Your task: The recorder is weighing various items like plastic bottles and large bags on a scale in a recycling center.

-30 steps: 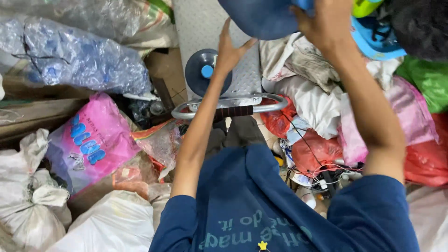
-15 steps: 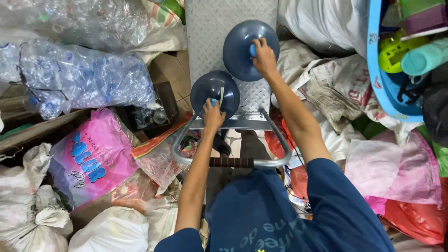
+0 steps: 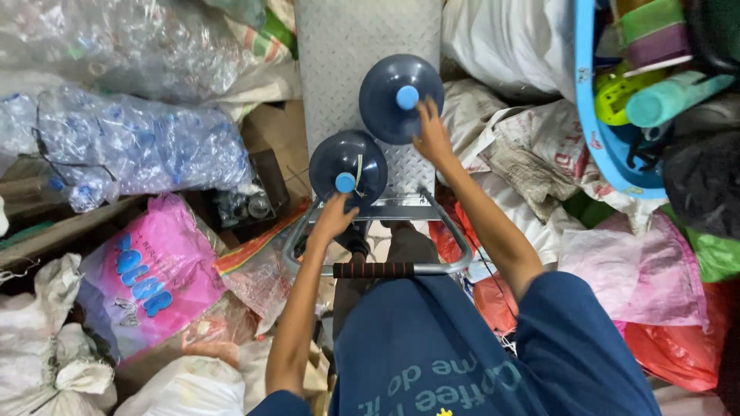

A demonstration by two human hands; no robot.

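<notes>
The fingers of the left hand (image 3: 333,218) curl over the near shoulder of a dark blue, round plastic water jug (image 3: 348,166) with a light blue cap, gripping its edge. The fingers of the right hand (image 3: 432,137) are spread against the side of a second dark blue jug (image 3: 399,95) with the same kind of cap, pressing it rather than closing round it. Both jugs stand upright, touching or nearly so, on the grey checker-plate deck of a metal platform trolley (image 3: 339,46), the nearer one just ahead of the trolley's curved steel handle with its dark ribbed grip (image 3: 374,270). The step in hand looks like settling the two jugs on the deck. The next move probably calls for both hands to let go and take the handle, with care for the clear bags of crushed plastic bottles (image 3: 139,146) and the pink plastic bag (image 3: 154,270) close on the left.
</notes>
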